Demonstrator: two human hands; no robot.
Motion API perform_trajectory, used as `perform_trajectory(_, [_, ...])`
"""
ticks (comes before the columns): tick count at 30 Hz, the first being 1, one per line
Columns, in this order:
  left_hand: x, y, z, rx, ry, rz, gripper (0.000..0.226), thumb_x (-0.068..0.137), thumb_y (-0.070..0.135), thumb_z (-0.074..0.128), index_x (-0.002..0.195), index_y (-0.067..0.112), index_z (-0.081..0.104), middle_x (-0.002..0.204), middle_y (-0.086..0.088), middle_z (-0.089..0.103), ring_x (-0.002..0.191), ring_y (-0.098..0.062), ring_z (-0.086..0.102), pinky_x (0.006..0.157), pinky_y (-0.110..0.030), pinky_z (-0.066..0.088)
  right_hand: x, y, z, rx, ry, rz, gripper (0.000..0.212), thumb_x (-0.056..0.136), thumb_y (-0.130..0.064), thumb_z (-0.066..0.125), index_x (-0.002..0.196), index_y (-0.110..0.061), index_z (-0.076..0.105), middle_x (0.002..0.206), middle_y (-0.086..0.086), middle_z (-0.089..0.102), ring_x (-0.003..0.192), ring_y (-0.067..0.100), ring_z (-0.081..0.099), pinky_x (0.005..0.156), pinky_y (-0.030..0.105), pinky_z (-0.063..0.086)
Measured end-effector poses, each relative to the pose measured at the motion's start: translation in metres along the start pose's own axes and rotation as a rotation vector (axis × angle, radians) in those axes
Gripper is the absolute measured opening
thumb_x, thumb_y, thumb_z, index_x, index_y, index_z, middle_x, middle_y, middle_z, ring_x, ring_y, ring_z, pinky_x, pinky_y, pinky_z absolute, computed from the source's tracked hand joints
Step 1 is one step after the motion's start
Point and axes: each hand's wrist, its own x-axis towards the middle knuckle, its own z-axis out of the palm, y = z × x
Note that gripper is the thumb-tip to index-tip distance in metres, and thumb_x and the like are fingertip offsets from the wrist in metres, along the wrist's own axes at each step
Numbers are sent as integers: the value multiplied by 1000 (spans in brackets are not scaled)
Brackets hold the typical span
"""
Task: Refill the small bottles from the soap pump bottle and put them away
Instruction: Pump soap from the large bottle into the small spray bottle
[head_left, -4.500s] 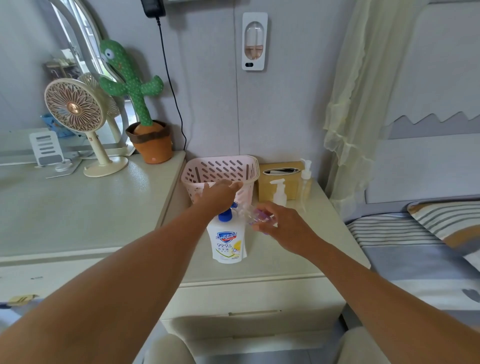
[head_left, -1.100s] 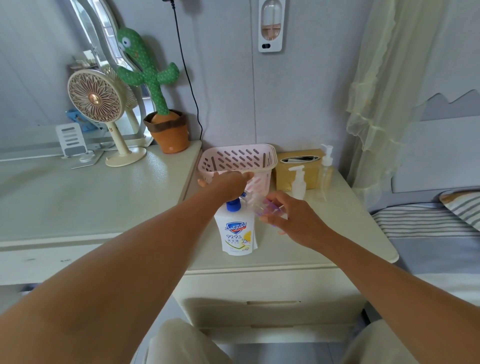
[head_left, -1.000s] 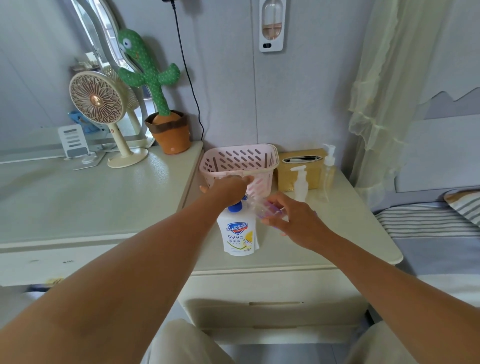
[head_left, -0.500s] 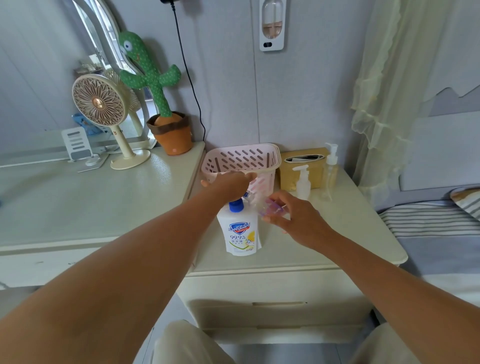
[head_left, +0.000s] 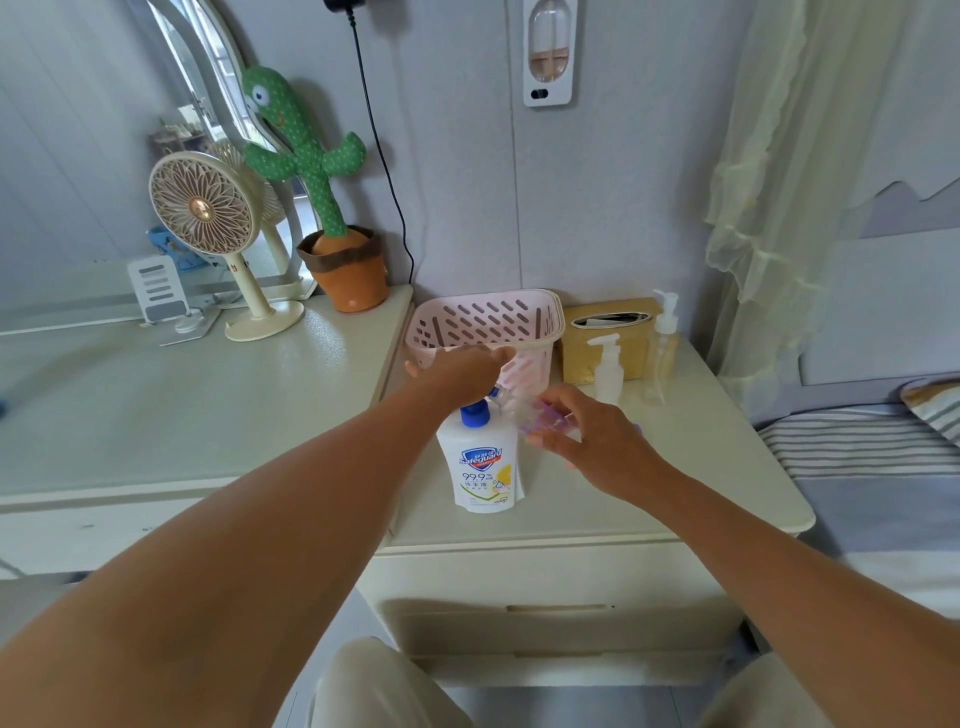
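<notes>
The white soap pump bottle (head_left: 480, 462) with a blue collar stands on the nightstand (head_left: 701, 467). My left hand (head_left: 457, 371) lies flat on top of its pump head, which is hidden under the palm. My right hand (head_left: 587, 436) grips a small clear bottle (head_left: 530, 413) with purple marks, tilted toward the pump's spout. Two more small pump bottles stand behind: a white one (head_left: 607, 369) and a taller clear one (head_left: 661, 353).
A pink slotted basket (head_left: 485, 317) sits behind my left hand, next to a tan tissue box (head_left: 605, 332). On the desk to the left stand a fan (head_left: 208, 228) and a cactus toy in a pot (head_left: 332, 218). A bed lies right.
Both hands stay at the pump bottle. The view has shifted slightly, and my right hand with the small bottle has edged a little.
</notes>
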Motion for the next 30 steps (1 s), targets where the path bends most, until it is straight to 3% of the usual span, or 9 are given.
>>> perform_trajectory(3, [-7, 1, 2, 95, 32, 21, 38, 102, 39, 26, 134, 31, 45, 137, -12, 46, 134, -37, 33, 109, -66, 14, 1, 4, 3, 26, -26, -7, 32, 90, -34, 59, 117, -19, 50, 104, -9, 56, 93, 9, 55, 64, 13, 44])
perform_trajectory(6, [-12, 0, 9, 176, 70, 71, 45, 102, 28, 33, 145, 39, 26, 158, -8, 11, 144, -41, 1, 107, -71, 1, -1, 6, 5, 21, -37, -8, 29, 92, -34, 57, 116, -19, 48, 100, -13, 53, 85, 5, 54, 65, 4, 38])
perform_trajectory(9, [-13, -1, 8, 89, 76, 36, 44, 102, 44, 21, 146, 41, 24, 160, 0, 0, 146, -31, -10, 109, -66, -10, -2, 6, 5, 3, -35, -3, 29, 93, -33, 56, 117, -20, 48, 101, -15, 51, 78, -7, 49, 65, -1, 34])
perform_trajectory(17, [-13, 3, -8, 119, 132, 42, 56, 96, 60, 20, 149, 40, 18, 159, 3, -8, 145, -29, -14, 107, -65, -13, 4, 3, 1, 42, -54, -13, 32, 94, -33, 54, 123, -22, 46, 111, -11, 52, 93, 7, 53, 61, 9, 44])
perform_trajectory(22, [-16, 3, 0, 96, 104, 22, 49, 100, 50, 19, 148, 40, 17, 159, 4, -8, 145, -29, -16, 106, -68, -12, -1, 4, 4, 126, -83, 27, 34, 93, -32, 55, 124, -21, 46, 112, -8, 52, 88, 5, 53, 49, 14, 49])
perform_trajectory(27, [-14, 2, 4, 59, 80, -1, 51, 100, 50, 17, 149, 38, 16, 160, 2, -6, 145, -30, -15, 106, -68, -12, -5, 4, 3, 101, -84, 56, 44, 86, -31, 66, 124, -25, 46, 108, -13, 52, 91, 3, 56, 57, 5, 46])
perform_trajectory(30, [-15, 4, -1, 23, 70, -12, 53, 99, 53, 18, 149, 39, 16, 160, 3, -6, 145, -28, -14, 106, -67, -13, -5, 2, 2, 166, -87, 70, 42, 87, -23, 64, 125, -24, 46, 111, -10, 51, 103, 7, 53, 54, 17, 54])
